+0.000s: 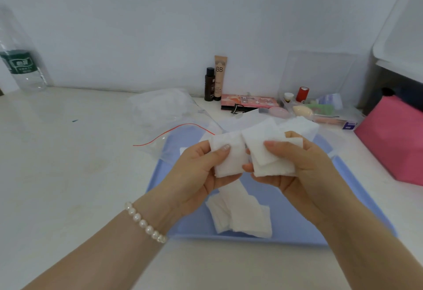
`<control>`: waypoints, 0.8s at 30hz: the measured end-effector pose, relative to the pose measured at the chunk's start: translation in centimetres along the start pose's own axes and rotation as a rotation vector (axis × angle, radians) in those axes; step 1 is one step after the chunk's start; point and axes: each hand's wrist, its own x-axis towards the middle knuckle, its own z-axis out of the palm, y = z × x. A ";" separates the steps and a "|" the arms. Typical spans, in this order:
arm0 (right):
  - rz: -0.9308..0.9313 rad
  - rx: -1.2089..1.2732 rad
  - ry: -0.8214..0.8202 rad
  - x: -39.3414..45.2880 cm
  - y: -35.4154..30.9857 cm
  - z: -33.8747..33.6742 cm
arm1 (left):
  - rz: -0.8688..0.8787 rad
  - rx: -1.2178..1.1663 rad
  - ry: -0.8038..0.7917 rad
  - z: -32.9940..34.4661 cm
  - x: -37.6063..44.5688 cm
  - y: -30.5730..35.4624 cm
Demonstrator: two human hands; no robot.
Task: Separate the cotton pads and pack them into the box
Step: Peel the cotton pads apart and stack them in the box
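My left hand (pixel 196 172) pinches a white square cotton pad (pixel 229 159) between thumb and fingers. My right hand (pixel 297 166) grips a small stack of cotton pads (pixel 267 152), fanned slightly. Both hands hover above a light blue tray (pixel 297 221). A loose pile of separated pads (pixel 240 216) lies on the tray below my hands. Behind my hands a clear box (pixel 295 127) holds more white pads, partly hidden by the stack. The two held pieces are close together, nearly touching.
A clear zip bag with a red seal (pixel 164 115) lies behind the tray. A water bottle (pixel 20 60) stands far left. Cosmetics bottles (pixel 215 81), a palette (pixel 249 101) and a clear organiser (pixel 320 106) line the wall. A pink box (pixel 398 136) sits right.
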 end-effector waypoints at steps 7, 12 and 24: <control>0.018 0.015 -0.043 0.0 1.7 1.1 | 0.038 0.065 -0.041 0.3 0.0 -0.8; -0.045 -0.109 0.094 -0.1 2.7 1.4 | 0.032 0.014 -0.040 0.7 -0.1 -0.8; -0.098 -0.272 0.209 -0.1 3.0 1.5 | -0.002 -0.053 -0.048 1.0 0.1 -1.8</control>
